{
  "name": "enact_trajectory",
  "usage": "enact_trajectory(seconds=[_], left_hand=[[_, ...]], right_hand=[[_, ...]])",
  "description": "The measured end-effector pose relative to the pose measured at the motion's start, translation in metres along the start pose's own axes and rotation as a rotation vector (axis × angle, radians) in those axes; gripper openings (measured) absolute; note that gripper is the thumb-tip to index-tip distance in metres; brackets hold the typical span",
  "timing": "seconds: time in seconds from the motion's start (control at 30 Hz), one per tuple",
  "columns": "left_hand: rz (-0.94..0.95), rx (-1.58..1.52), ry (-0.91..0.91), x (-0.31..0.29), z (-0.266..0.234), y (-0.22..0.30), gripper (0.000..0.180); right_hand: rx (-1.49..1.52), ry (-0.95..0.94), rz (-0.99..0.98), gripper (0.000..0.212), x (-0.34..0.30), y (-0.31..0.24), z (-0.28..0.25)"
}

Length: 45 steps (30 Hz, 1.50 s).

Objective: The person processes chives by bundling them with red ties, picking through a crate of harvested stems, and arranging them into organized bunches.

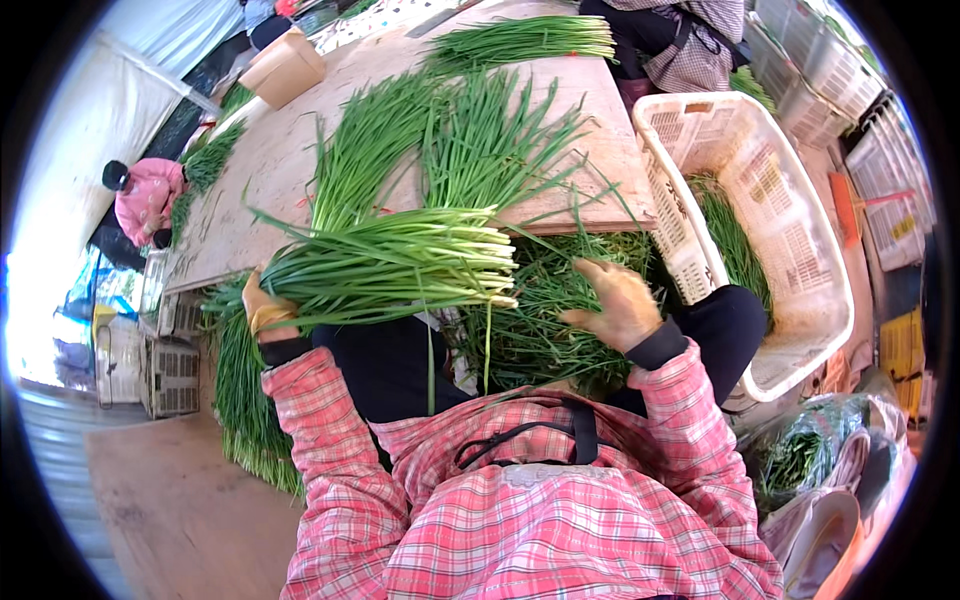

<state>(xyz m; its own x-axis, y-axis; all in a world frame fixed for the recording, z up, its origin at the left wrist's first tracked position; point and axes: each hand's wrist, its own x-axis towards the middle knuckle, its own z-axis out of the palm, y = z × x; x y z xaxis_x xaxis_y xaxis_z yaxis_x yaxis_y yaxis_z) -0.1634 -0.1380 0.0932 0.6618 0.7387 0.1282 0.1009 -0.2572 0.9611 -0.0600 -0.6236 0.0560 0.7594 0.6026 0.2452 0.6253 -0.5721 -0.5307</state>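
A thick bunch of garlic chives (400,262) lies sideways in front of me, its pale cut ends to the right. My left hand (267,305) grips it round the leafy left end; part of the fingers is hidden behind the leaves. One long leaf hangs down from the cut ends over my lap. To the right of those ends, my right hand (615,302) is raised with fingers apart and nothing in it. Beneath it lies a heap of loose chive leaves (540,325). Two more bunches, a left bunch (365,150) and a right bunch (490,150), rest on the board beyond.
The wooden board (610,130) ends just ahead of my knees. At right stands a white plastic crate (790,230) with chives inside. Another bunch (520,40) lies at the far edge. More chives (245,400) hang at my left. A person in pink (150,200) sits far left.
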Motion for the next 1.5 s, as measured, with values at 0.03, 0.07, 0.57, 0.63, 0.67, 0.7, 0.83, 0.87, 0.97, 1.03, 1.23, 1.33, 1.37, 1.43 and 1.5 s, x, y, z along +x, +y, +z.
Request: enact_trajectory(seconds=[0.03,0.07,0.57,0.63,0.67,0.7,0.83,0.87,0.97,1.03,1.23,1.33,1.37,1.43,1.5], left_hand=[[-0.313,-0.652,0.115,0.011,0.011,-0.002,0.034],[-0.331,-0.667,0.151,0.011,0.014,0.003,0.036],[0.256,0.092,0.324,-0.004,-0.003,0.011,0.031],[0.318,0.141,0.286,-0.016,0.007,0.01,0.033],[0.125,-0.125,0.211,-0.022,0.014,0.03,0.034],[-0.072,-0.388,0.202,-0.031,0.017,0.05,0.035],[-0.321,-0.682,0.228,-0.039,0.009,0.07,0.031],[-0.309,-0.685,0.237,-0.04,-0.002,0.066,0.029],[-0.244,-0.792,0.271,-0.033,-0.009,0.049,0.02],[-0.233,-0.84,0.311,-0.018,-0.013,0.034,0.017],[-0.374,-0.856,0.265,-0.032,-0.007,0.025,0.03],[-0.255,-0.914,0.243,-0.026,-0.015,0.009,0.031],[-0.294,-0.912,0.25,-0.043,-0.001,0.039,0.028],[-0.239,-0.907,0.247,-0.025,-0.024,0.018,0.024],[-0.182,-0.923,0.267,-0.019,-0.034,0.014,0.019]], right_hand=[[0.158,0.164,-0.123,0.066,0.012,-0.012,0.014],[0.325,0.329,-0.254,0.074,0.027,-0.028,0.032],[-0.057,0.24,-0.113,0.045,0.046,-0.08,0.049],[0.176,0.217,0.019,0.035,0.064,-0.088,0.066],[0.31,0.297,-0.071,0.031,0.069,-0.082,0.075],[0.349,0.367,-0.089,0.028,0.07,-0.085,0.085],[0.172,0.451,-0.057,0.017,0.042,-0.078,0.097],[0.028,0.291,0.042,0.005,0.035,-0.074,0.069],[-0.19,0.045,0.11,0.005,0.001,0.007,0.078],[-0.377,-0.237,0.22,0.018,-0.017,0.041,0.065],[0.272,0.076,-0.048,0.06,0.03,-0.039,0.031],[0.097,0.325,0.02,0.054,0.056,-0.076,0.048],[0.244,0.31,0.071,0.047,0.057,-0.076,0.05],[0.384,0.354,0.069,0.025,0.057,-0.063,0.059],[0.385,0.485,0.095,0.014,0.048,-0.04,0.057]])
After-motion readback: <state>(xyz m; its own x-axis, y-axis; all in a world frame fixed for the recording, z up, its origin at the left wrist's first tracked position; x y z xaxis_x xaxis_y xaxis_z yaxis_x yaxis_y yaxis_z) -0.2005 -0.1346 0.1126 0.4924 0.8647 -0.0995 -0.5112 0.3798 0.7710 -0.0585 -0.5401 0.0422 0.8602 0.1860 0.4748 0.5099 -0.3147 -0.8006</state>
